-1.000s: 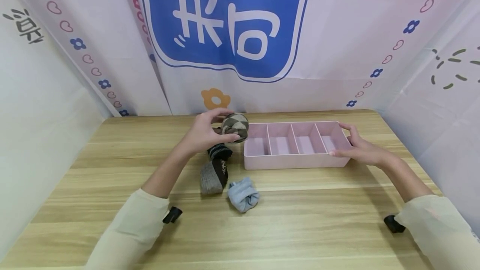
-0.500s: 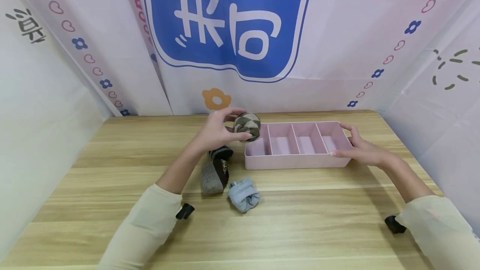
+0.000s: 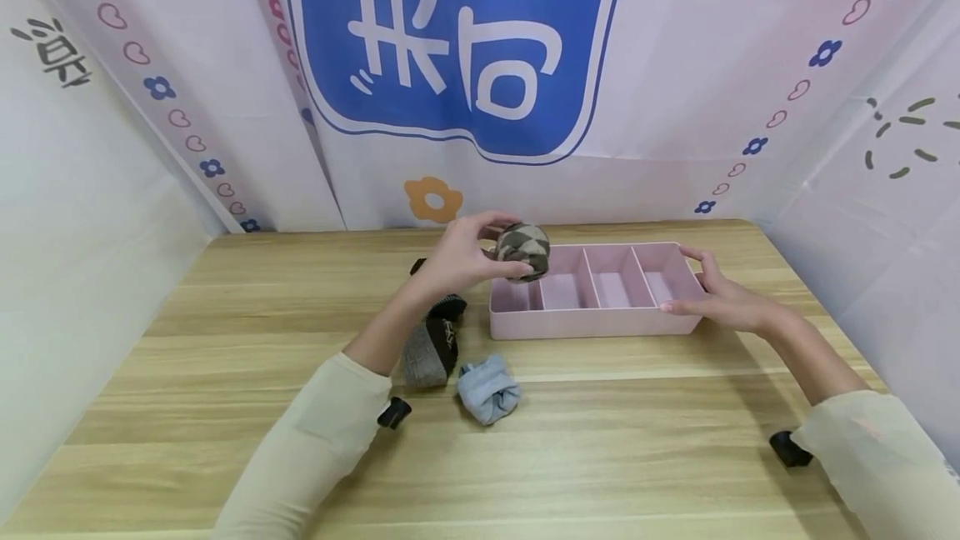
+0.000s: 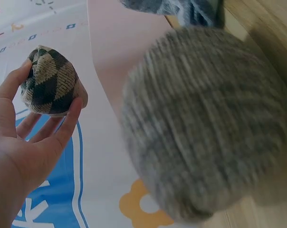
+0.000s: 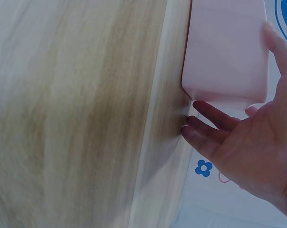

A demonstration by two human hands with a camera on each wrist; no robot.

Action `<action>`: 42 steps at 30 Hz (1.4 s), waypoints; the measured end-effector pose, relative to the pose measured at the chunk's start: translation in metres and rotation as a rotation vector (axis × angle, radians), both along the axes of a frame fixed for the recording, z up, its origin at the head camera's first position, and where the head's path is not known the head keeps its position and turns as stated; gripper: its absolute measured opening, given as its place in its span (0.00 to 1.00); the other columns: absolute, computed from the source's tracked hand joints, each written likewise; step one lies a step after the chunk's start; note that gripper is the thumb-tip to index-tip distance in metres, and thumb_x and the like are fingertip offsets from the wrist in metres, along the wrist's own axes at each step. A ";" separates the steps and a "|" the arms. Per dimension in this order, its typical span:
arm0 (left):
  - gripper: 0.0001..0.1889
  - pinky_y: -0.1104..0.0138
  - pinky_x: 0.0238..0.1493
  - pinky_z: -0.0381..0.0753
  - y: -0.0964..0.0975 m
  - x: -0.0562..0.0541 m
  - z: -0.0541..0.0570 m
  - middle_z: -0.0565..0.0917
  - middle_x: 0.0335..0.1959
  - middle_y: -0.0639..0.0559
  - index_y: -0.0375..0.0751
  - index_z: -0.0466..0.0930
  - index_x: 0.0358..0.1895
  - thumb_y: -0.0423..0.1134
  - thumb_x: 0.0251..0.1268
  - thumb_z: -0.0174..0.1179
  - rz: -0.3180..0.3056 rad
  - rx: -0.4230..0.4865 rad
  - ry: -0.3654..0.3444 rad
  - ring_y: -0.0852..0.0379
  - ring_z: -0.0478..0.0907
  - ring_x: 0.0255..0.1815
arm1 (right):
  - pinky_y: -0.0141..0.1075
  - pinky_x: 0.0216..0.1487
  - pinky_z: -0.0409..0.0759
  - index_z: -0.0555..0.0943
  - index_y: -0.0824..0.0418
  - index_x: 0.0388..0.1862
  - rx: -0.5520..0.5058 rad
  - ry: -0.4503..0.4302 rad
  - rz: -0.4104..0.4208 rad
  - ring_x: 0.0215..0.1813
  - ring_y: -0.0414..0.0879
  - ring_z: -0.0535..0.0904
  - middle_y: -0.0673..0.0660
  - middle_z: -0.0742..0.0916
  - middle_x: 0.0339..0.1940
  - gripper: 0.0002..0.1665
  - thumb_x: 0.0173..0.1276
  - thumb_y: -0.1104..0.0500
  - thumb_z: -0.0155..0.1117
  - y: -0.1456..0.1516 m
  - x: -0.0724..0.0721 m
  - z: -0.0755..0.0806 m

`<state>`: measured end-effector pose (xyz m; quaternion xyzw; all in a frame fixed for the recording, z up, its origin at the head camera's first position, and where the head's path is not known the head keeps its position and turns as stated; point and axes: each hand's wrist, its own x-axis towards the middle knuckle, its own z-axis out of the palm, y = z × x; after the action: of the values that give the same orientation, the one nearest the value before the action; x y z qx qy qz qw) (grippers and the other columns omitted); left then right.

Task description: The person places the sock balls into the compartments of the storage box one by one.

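Note:
In the head view my left hand point(image 3: 467, 261) pinches a balled pair of checkered brown-and-beige socks point(image 3: 525, 252) between thumb and fingers. They hover over the left end of a pink divided box point(image 3: 588, 324). The left wrist view shows the fingertips on the sides of this sock ball point(image 4: 53, 81). My right hand point(image 3: 726, 300) grips the box's right end, thumb at the front rim. From the right wrist, several fingers of that hand point(image 5: 257, 142) show at the box's end wall point(image 5: 229, 61). The visible compartments hold nothing; the leftmost is partly hidden.
On the wooden table point(image 3: 637, 448), left of the box, lie a grey-and-black sock ball point(image 3: 431, 354) and black socks point(image 3: 448, 307) partly behind my left arm. A light blue sock ball point(image 3: 489, 390) lies in front. A printed cloth point(image 3: 637, 173) hangs behind.
My left hand has carried the checkered socks rightward, from beside the box's left end to above its left compartments. The right hand and the box have stayed in place.

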<state>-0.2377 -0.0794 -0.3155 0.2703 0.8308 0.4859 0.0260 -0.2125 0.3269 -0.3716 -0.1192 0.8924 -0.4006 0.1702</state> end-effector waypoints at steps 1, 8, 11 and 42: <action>0.34 0.60 0.50 0.87 0.003 -0.001 0.000 0.82 0.60 0.42 0.38 0.78 0.67 0.40 0.56 0.79 -0.006 0.002 -0.001 0.45 0.80 0.60 | 0.62 0.71 0.64 0.27 0.60 0.83 -0.001 -0.002 0.000 0.70 0.68 0.70 0.81 0.70 0.69 0.64 0.73 0.48 0.66 0.000 0.000 0.000; 0.34 0.61 0.53 0.86 0.016 -0.004 -0.003 0.82 0.60 0.42 0.37 0.77 0.66 0.40 0.57 0.78 -0.043 -0.008 0.006 0.46 0.80 0.60 | 0.63 0.71 0.64 0.27 0.59 0.83 -0.003 -0.009 0.001 0.71 0.69 0.69 0.81 0.69 0.70 0.64 0.73 0.48 0.66 0.000 -0.001 -0.001; 0.34 0.62 0.53 0.86 0.020 -0.005 -0.005 0.82 0.60 0.42 0.37 0.77 0.66 0.40 0.56 0.79 -0.048 -0.016 0.012 0.46 0.80 0.59 | 0.62 0.71 0.64 0.27 0.59 0.83 -0.009 -0.005 0.002 0.71 0.68 0.69 0.81 0.70 0.70 0.64 0.73 0.48 0.66 0.000 -0.001 -0.001; 0.34 0.69 0.50 0.84 0.081 -0.011 -0.010 0.81 0.60 0.42 0.36 0.77 0.67 0.40 0.56 0.79 -0.113 -0.054 -0.027 0.48 0.82 0.53 | 0.65 0.72 0.60 0.28 0.61 0.83 -0.033 -0.004 -0.007 0.73 0.72 0.65 0.84 0.68 0.70 0.64 0.72 0.51 0.66 0.000 -0.001 -0.001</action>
<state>-0.2486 0.0013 -0.3253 0.3095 0.8264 0.4648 0.0720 -0.2133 0.3268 -0.3726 -0.1179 0.8857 -0.4161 0.1687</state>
